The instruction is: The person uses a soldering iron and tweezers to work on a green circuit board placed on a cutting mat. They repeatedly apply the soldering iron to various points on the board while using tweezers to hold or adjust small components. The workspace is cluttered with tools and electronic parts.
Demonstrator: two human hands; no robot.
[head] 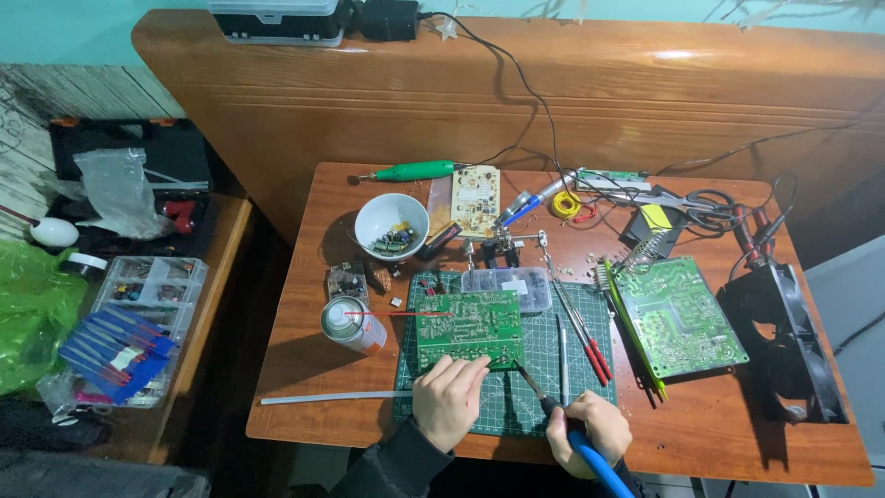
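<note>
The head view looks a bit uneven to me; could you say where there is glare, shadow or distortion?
Head view: glare streaks the wooden headboard; the table is evenly lit, with shadow beside the spray can; the wide lens bows the edges; left hand and right hand are sharp.

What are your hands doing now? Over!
Left hand steadies green circuit board. Right hand holds soldering iron, tip at board's corner. Spray can beside board, not blocking.

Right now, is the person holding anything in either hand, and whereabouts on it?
The right hand holds a soldering iron by its blue handle. The left hand presses its fingertips on the near edge of the green circuit board.
</note>
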